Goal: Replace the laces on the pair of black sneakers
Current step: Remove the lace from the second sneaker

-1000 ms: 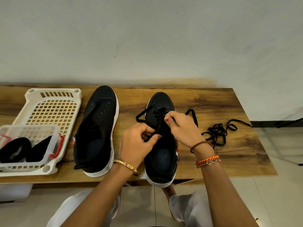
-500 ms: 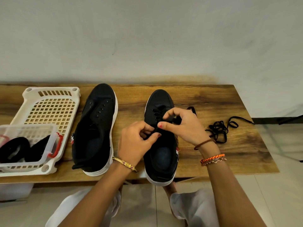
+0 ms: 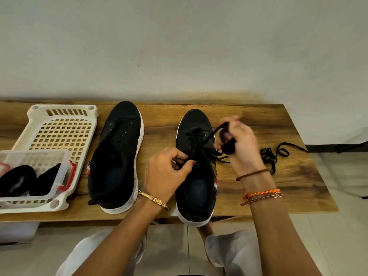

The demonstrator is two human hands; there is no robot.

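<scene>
No readable text anywhere — the small marks on the sneakers (image 3: 196,176) stay illegible.

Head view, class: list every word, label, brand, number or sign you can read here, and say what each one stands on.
No text here can be read.
Right sneaker: small white marks on the tongue beside the left hand, too small and blurred to read.
Right sneaker: red and white emblem on its side, blurred; no letters can be made out.
Left sneaker: red and white emblem on its side, likewise unreadable.
Basket, clear box, table: no text visible.
</scene>
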